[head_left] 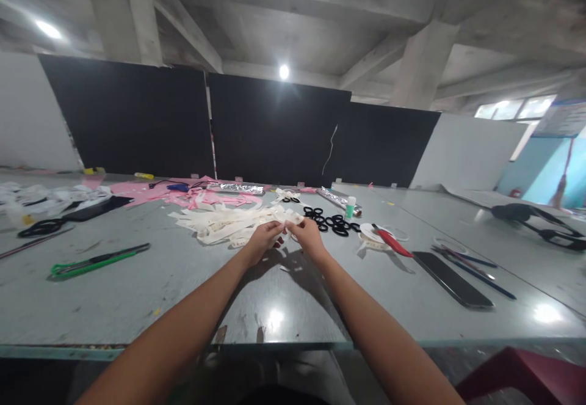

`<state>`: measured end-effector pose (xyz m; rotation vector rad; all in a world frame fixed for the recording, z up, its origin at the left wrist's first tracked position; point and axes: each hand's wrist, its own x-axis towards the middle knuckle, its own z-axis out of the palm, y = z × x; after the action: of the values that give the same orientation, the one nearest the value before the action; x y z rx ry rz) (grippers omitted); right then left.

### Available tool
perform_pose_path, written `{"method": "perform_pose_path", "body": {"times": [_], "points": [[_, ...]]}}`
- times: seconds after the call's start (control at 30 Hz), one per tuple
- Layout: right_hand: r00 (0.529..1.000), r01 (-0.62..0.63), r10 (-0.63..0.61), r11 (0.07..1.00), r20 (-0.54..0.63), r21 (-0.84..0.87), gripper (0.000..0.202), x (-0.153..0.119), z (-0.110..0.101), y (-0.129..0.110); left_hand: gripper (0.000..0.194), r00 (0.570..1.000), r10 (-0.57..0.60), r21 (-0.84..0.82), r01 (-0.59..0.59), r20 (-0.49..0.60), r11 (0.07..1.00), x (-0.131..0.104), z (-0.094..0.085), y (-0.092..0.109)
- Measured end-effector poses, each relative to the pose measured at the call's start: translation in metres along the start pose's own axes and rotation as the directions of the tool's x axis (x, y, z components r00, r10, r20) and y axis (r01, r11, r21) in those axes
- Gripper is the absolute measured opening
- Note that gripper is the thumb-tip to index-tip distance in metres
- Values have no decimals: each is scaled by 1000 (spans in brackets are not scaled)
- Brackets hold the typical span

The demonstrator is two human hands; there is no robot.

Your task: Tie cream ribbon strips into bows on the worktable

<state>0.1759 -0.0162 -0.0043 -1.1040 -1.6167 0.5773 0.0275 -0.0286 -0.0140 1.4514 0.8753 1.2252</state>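
Your left hand [265, 241] and right hand [309, 237] meet over the worktop [284, 295], thumbs and fingertips drawn narrow on a small piece of what looks like pale strip [293, 216]; your fingers hide much of it, so you cannot tell how it is folded or where it ends. It sits at the near right edge of the heap of cream strips [224, 225], just beside the black rings [330, 221]. Judging by the loose, curling strips in that heap, expect it to be very light, thin and soft, with little stiffness of its own; it would probably crease under a hard pinch, and may tear if tugged sideways. Take it by the flat edges near an end, with light thumb-and-finger pressure, and support both sides of any bend so the free length doesn't flop or snag on the other strips.
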Motion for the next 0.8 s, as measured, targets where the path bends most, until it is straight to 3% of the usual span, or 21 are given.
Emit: {"method": "perform_pose_path", "body": {"times": [0.17, 0.5, 0.8], "points": [[999, 8, -12, 993, 33, 114, 25, 0, -2, -6, 38, 1000, 22, 33, -22, 12, 999, 3, -1, -1], [990, 115, -116, 993, 75, 24, 21, -5, -4, -15, 38, 991, 31, 88, -20, -129, 996, -2, 0, 8], [999, -6, 9, 995, -36, 100, 37, 1, 2, 0, 38, 996, 10, 59, -4, -93, 998, 3, -1, 2]]}}
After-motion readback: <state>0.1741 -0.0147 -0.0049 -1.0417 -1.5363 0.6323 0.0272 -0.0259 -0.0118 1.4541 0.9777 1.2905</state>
